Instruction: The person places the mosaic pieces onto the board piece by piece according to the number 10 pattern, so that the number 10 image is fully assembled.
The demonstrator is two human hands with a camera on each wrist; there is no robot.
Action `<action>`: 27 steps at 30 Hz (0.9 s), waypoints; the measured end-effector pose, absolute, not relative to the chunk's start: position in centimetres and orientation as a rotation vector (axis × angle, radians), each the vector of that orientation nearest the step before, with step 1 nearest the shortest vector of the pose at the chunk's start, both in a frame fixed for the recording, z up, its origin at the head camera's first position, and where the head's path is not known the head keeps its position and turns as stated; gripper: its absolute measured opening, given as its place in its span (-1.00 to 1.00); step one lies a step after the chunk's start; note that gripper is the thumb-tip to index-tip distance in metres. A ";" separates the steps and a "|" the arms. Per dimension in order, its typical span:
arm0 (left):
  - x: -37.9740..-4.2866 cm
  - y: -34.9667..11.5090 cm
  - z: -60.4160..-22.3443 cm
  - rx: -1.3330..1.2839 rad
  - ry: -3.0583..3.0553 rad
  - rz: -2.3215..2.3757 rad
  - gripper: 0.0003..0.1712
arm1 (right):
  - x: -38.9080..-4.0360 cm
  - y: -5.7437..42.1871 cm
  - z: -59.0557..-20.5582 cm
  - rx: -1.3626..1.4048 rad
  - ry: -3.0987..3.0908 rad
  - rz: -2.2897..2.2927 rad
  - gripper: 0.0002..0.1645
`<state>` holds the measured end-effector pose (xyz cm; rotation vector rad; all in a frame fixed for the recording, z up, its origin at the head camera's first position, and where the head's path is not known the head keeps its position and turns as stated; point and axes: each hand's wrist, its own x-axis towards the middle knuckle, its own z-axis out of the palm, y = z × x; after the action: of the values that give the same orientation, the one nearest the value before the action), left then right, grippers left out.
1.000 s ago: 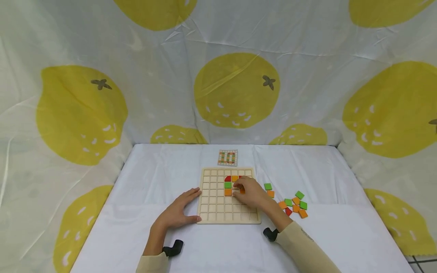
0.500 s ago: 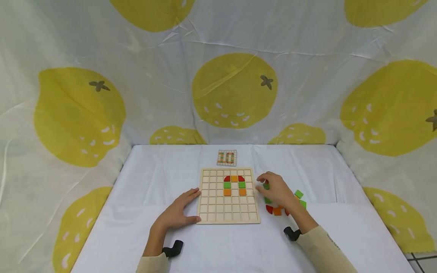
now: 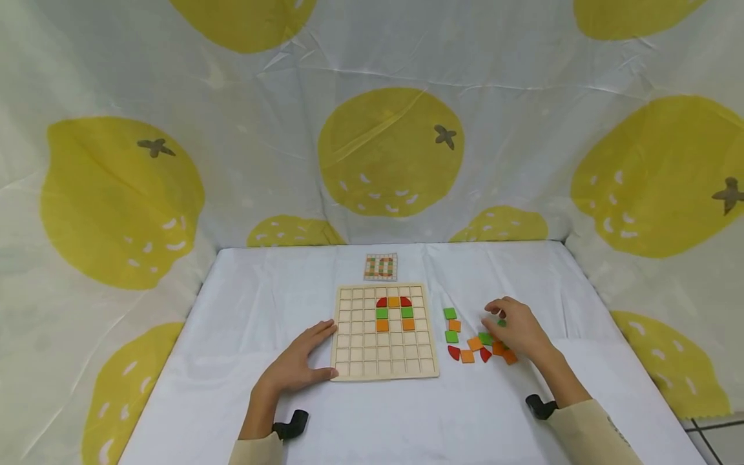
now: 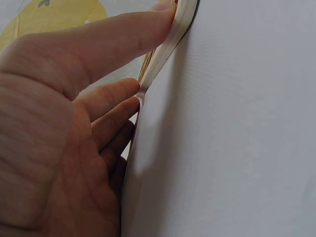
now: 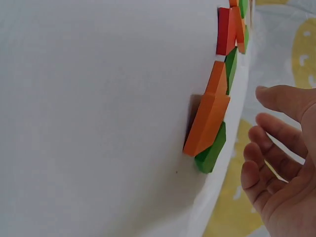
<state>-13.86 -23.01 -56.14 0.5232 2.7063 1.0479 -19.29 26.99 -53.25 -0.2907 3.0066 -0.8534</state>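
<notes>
A pale wooden grid board point(image 3: 354, 361) lies on the white cloth. Set in its cells, an arch of colored tiles runs from an orange one point(image 3: 382, 327) over red quarter-round corners to another orange tile point(image 3: 409, 325). My left hand point(image 3: 299, 361) rests at the board's left edge, thumb and fingertips touching the side, as the left wrist view also shows. Over loose tiles right of the board hovers my right hand point(image 3: 519, 328), its fingers loosely bent and holding nothing. In the right wrist view an orange tile point(image 5: 207, 123) leans over a green one point(image 5: 212, 150).
A small pattern card point(image 3: 380, 267) lies behind the board. Between board and right hand are scattered tiles, among them a green square point(image 3: 450, 313), a red quarter-round point(image 3: 454, 352) and an orange square point(image 3: 467, 356). A lemon-print curtain point(image 3: 389, 155) stands behind the table.
My right hand has left the board and moved right over the loose tiles; a green tile shows in the arch's right side where the hand was. The left hand stays at the board's edge.
</notes>
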 end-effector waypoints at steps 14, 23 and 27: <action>-14.1 -23.0 -56.1 0.540 2.697 1.068 0.05 | -18.5 30.2 -54.8 -0.282 3.041 -0.778 -0.69; -13.8 -23.0 -56.2 0.530 2.707 1.063 0.06 | -18.4 30.7 -54.8 -0.278 3.005 -0.797 -0.74; -13.6 -23.0 -56.1 0.540 2.716 1.070 0.05 | -18.5 30.7 -54.8 -0.262 2.992 -0.793 -0.72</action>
<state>-13.64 -23.01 -56.13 0.5402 2.7162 1.0697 -18.52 30.65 -54.83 -0.2618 2.9916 -0.7934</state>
